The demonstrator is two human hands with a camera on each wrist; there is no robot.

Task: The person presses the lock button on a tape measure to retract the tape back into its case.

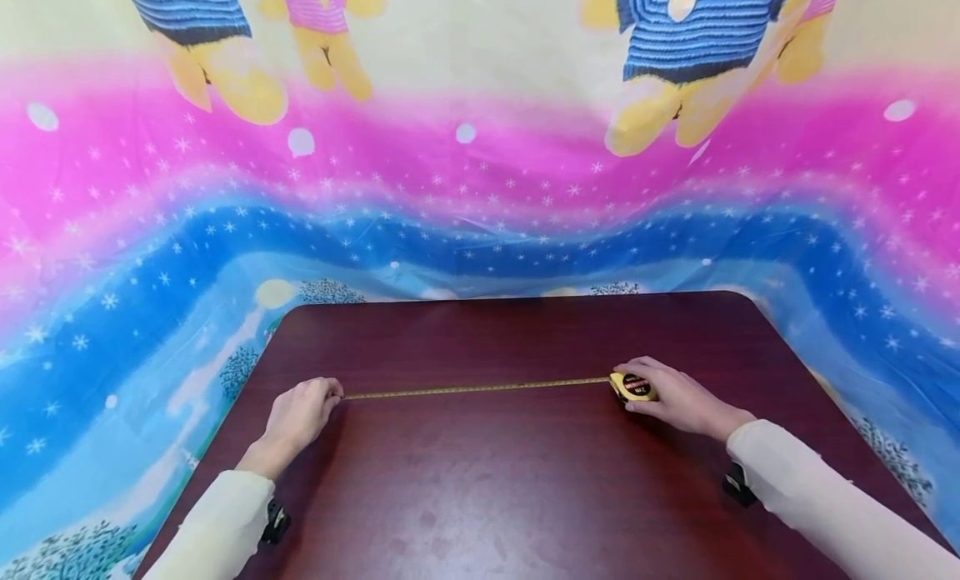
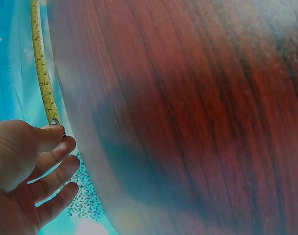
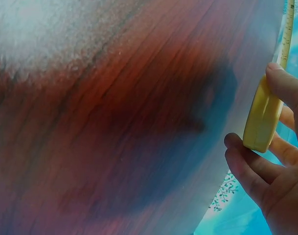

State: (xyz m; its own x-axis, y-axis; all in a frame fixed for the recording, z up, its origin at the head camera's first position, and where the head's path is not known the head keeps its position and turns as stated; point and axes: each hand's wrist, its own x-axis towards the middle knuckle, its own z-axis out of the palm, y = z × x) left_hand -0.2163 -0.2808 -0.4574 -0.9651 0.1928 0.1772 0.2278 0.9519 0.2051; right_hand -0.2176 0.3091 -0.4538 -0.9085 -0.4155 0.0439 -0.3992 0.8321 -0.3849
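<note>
Tape measure (image 1: 636,386) over the right part of the table, a yellow case with a dark round label, is gripped in my right hand (image 1: 686,403). My thumb and fingers are curled about its edges, holding it from opposite sides. From its left side the yellow blade (image 1: 480,388) runs nearly straight across to my left hand (image 1: 300,413), its right end looking slightly farther from me than its left. I cannot tell whether the blade touches the table or hangs just above it.

With my left thumb and forefinger I pinch the blade's tip, right beside the metal rivet (image 2: 55,122); my other three left fingers are loosely bent and a little apart. Dark numbers and tick marks run along the blade there.

Beneath is the dark red-brown table (image 1: 450,488), wood-grained and glossy, with rounded far corners. Pale sleeves (image 1: 817,484) cover my forearms, and a small black device (image 1: 276,522) sits at each wrist. Beyond the table's far edge, and along its left and right, hangs a printed cloth (image 1: 480,172) in blue, pink and cream, with snowflakes and yellow figures in striped tops.
</note>
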